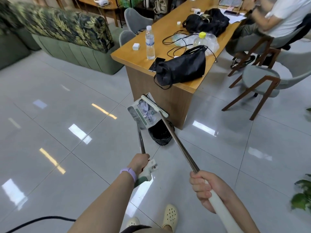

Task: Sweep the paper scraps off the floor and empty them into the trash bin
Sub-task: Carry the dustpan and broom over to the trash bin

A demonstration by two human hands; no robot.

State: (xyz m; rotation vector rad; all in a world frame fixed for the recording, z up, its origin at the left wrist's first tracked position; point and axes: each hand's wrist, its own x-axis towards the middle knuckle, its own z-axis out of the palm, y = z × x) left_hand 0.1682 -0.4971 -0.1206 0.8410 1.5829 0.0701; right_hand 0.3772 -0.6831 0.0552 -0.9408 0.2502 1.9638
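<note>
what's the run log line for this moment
stage: emptying | left hand: grips dustpan handle | right hand: grips broom | scraps: in dustpan | over trash bin

Dustpan [144, 113] white-green, long metal handle, raised and tilted over trash bin, ahead of left hand [139, 163]. Paper scraps [147, 109] inside pan. Broom [155, 105] head against pan, shaft running back to right hand [204, 189]. Trash bin [161, 133] black-lined, on floor beneath pan.

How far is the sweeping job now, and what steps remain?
Done: the scraps lie in the dustpan, and no scraps show on the visible floor.
In hand: the left hand holds the dustpan lifted and tipped over the bin; the right hand holds the broom against the pan's mouth.
Left: the scraps are not yet in the bin.
</note>
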